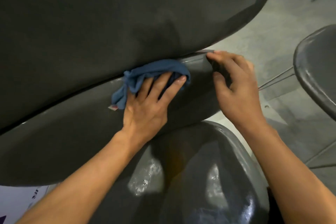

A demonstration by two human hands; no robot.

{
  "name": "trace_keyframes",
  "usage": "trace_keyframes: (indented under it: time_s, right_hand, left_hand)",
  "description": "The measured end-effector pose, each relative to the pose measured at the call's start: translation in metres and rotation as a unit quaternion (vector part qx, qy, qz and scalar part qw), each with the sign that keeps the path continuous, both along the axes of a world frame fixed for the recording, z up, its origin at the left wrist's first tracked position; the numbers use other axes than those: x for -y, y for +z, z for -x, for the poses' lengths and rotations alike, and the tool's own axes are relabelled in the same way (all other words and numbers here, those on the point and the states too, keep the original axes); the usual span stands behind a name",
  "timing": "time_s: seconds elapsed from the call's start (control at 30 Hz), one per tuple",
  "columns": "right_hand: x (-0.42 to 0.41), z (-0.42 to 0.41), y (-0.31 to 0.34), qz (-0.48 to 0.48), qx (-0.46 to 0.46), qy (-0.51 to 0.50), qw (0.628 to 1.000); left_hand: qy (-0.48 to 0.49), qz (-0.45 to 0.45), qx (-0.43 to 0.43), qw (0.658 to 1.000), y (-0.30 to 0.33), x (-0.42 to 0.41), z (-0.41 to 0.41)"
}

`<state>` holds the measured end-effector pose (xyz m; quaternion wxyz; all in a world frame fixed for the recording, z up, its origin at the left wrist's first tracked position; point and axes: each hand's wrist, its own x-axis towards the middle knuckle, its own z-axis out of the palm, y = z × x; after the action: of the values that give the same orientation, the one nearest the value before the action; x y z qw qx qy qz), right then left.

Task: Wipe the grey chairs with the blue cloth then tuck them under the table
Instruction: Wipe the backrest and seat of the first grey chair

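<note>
Cloth (145, 76) lies under left hand (147, 107) fingers (179, 82) (bunched, blue).

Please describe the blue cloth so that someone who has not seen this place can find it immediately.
Start at the large dark table that fills the upper part of the view. Just under its curved edge runs a grey chair. The blue cloth lies bunched on it, pressed by the left hand. It is the only blue, soft thing among the grey surfaces.

Blue cloth (154, 74) at frame centre; glossy grey chairs (209, 178) below and at right; dark grey table (109, 14) above; pale grey floor (272, 32).
</note>
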<state>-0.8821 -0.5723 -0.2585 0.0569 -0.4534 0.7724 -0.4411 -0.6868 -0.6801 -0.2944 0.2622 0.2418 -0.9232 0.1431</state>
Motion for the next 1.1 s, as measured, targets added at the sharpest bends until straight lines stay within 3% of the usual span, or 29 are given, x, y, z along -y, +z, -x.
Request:
trace_keyframes:
  time_s: [0.1,0.23,0.5,0.63,0.73,0.87,0.97,1.1]
  right_hand:
    - [-0.002,0.016,-0.004,0.046,0.101,-0.022,0.994]
    - [-0.006,0.025,-0.017,0.016,0.122,-0.071,0.99]
    - [-0.021,0.02,-0.025,-0.009,0.16,-0.035,0.986]
    - [-0.024,0.022,-0.024,0.051,0.276,-0.043,0.959]
    - [-0.033,0.019,-0.026,0.068,0.328,-0.135,0.933]
    - [-0.05,-0.014,-0.03,0.071,0.404,-0.229,0.883]
    - [-0.04,-0.037,-0.021,0.064,0.49,-0.15,0.856]
    - [-0.013,-0.054,-0.002,0.047,0.503,-0.061,0.861]
  left_hand:
    - [-0.041,0.0,0.014,0.999,0.0,-0.015,0.058]
    - [-0.074,-0.016,0.061,0.995,0.001,-0.023,0.096]
    - [0.025,0.017,0.06,0.998,0.002,-0.009,0.004]
    - [0.032,-0.001,0.025,0.999,-0.006,-0.021,0.05]
    - [-0.036,0.01,0.017,0.999,-0.015,-0.038,0.107]
    - [-0.101,-0.103,-0.009,0.989,-0.006,-0.056,0.124]
    - [-0.141,-0.195,-0.011,0.971,0.018,-0.046,0.098]
    - [-0.146,-0.312,-0.025,0.939,0.045,-0.031,0.059]
